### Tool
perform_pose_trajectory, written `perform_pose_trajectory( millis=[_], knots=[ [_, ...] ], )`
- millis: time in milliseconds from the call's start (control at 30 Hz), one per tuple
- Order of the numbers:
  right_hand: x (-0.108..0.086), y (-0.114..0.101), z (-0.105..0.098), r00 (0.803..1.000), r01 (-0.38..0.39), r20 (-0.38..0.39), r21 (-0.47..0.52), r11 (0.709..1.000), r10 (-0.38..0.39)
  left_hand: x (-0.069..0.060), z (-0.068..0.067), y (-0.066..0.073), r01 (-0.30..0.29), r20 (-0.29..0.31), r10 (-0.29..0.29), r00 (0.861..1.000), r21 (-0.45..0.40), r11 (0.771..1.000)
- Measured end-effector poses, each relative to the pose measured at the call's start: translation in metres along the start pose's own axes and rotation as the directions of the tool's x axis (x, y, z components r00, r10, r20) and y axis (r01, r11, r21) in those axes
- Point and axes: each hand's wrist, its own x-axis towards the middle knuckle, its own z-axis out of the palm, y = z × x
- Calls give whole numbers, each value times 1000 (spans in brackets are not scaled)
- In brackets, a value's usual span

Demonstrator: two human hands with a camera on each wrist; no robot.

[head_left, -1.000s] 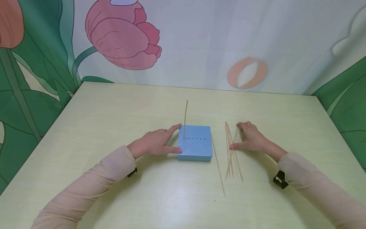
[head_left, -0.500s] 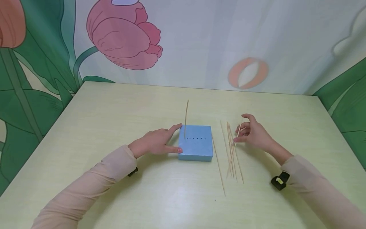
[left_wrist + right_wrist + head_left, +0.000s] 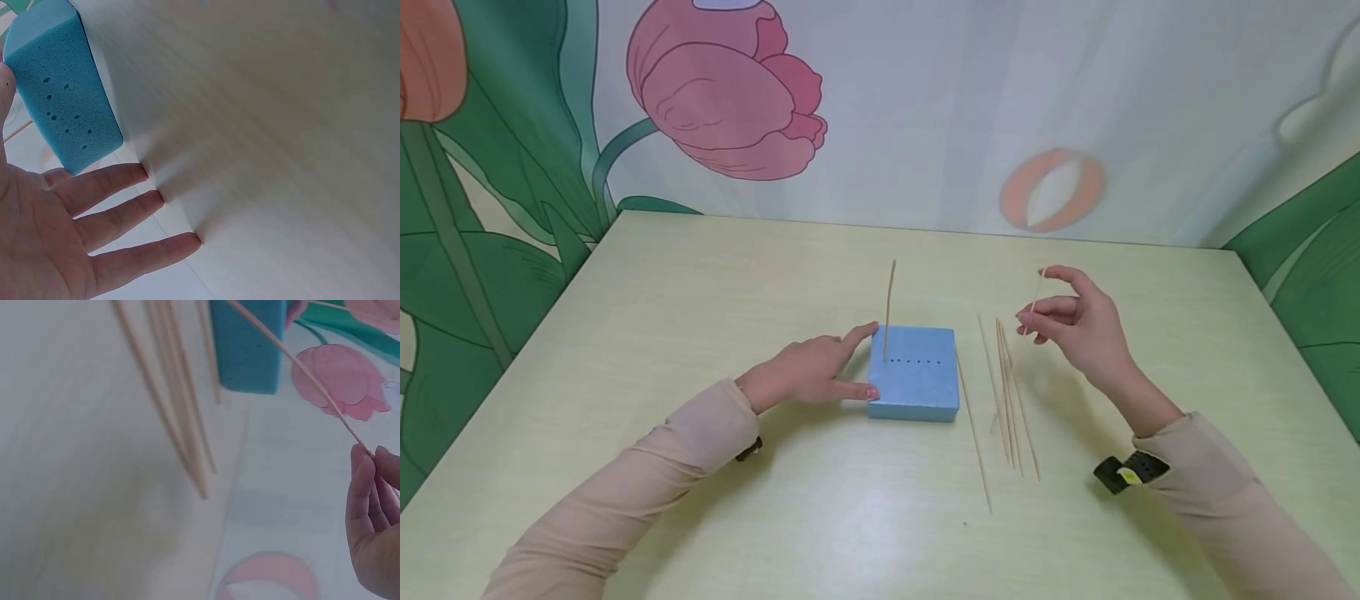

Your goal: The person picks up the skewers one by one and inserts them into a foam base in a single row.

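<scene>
Wooden stick (image 3: 312, 380) pinched in right fingers (image 3: 359, 494), left fingers (image 3: 854, 338) spread straight, touching blue foam block (image 3: 917, 386)

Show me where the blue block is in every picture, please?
Head: the blue block is just below and right of the middle.
Left wrist: the blue block is in the top left corner.
Right wrist: the blue block is at the top, right of middle, partly cut off.
Shared landmark: the left hand beside it.
</scene>
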Motion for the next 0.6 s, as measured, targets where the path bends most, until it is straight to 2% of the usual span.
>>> perform_pose_trajectory(
  millis=[133,333,600],
  knots=[
    [-1,-16,5,995,80,-66,3,997,-80,0,0,1,0,0,0,1000,7,1000],
    [-2,-40,17,970,221,-131,103,970,-207,0,0,1,-2,-1,2,1000,8,1000],
    [2,-57,34,928,359,-142,82,930,-346,0,0,1,3,-6,-3,1000,11,1000]
  ],
)
